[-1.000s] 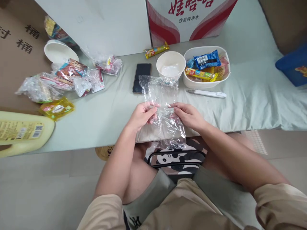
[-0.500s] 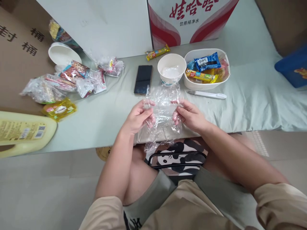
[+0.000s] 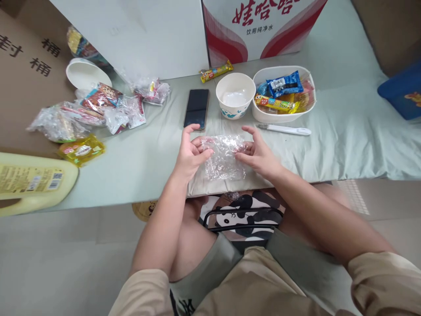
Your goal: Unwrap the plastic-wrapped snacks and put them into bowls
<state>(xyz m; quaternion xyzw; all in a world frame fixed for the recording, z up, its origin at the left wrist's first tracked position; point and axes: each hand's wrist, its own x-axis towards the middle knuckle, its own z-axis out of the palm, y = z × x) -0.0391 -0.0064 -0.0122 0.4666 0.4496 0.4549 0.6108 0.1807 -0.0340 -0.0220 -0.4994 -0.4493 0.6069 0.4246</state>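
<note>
A crumpled clear plastic bag (image 3: 223,158) lies gathered near the front edge of the pale green covered table (image 3: 148,153). My left hand (image 3: 189,151) presses on its left side and my right hand (image 3: 258,153) on its right side, fingers curled onto the plastic with the index fingers raised. Just behind the bag stand a white paper bowl (image 3: 235,94) and a black phone (image 3: 196,108).
A white tub of snack packets (image 3: 283,94) sits at the back right with a white pen (image 3: 284,129) before it. Wrapped snacks in plastic (image 3: 92,112) pile at the left, near a yellow jug (image 3: 33,182). A red-and-white carton (image 3: 259,26) stands behind. A panda bag (image 3: 241,213) rests on my lap.
The bag was held up and spread out between both hands. Now it is folded down into a smaller bundle, pressed onto the table between my hands.
</note>
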